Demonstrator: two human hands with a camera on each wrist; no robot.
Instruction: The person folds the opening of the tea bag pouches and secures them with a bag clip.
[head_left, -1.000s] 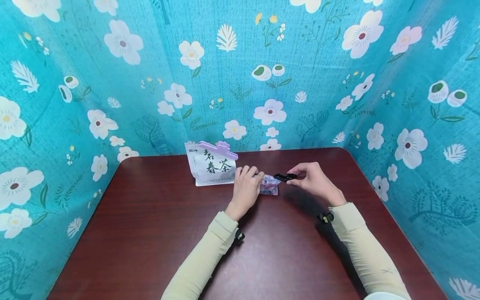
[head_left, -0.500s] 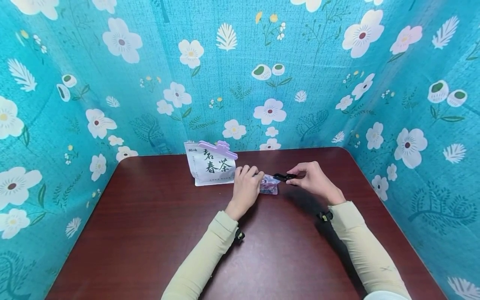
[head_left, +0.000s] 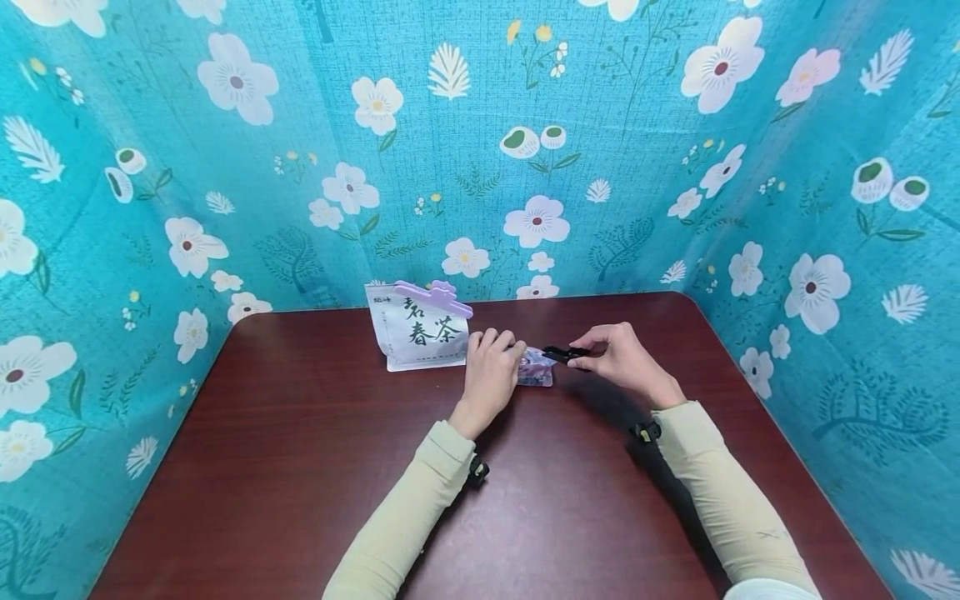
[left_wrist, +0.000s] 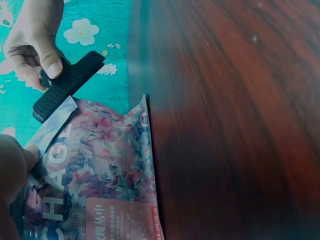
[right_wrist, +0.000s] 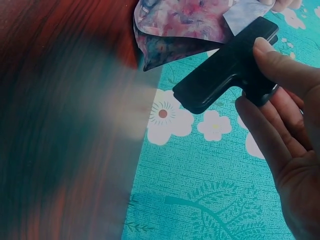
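My left hand (head_left: pixel 491 377) grips a small pink, purple and blue printed pouch (head_left: pixel 537 370) at its folded-over top. In the left wrist view my thumb (left_wrist: pixel 14 167) lies on the pale fold at the edge of the pouch (left_wrist: pixel 100 150), which has white capital letters. With thumb and fingers, my right hand (head_left: pixel 624 360) pinches the handles of a black bag clip (head_left: pixel 564 356). Seen from the right wrist, the long edge of the clip (right_wrist: pixel 225 67) overlaps the folded corner of the pouch (right_wrist: pixel 190 22). The left fingers and much of the pouch are hidden behind the left hand in the head view.
Just left of the left hand, a white tea pouch (head_left: pixel 423 340) with dark green characters stands upright, a lilac bag clip (head_left: pixel 437 297) across its top. The dark red-brown table (head_left: pixel 315 467) ends at a turquoise flowered cloth (head_left: pixel 480 167) behind and on both sides.
The view has shifted slightly, so everything appears a little further left. Both hands keep their hold on the pouch and the black clip, with hardly any other movement.
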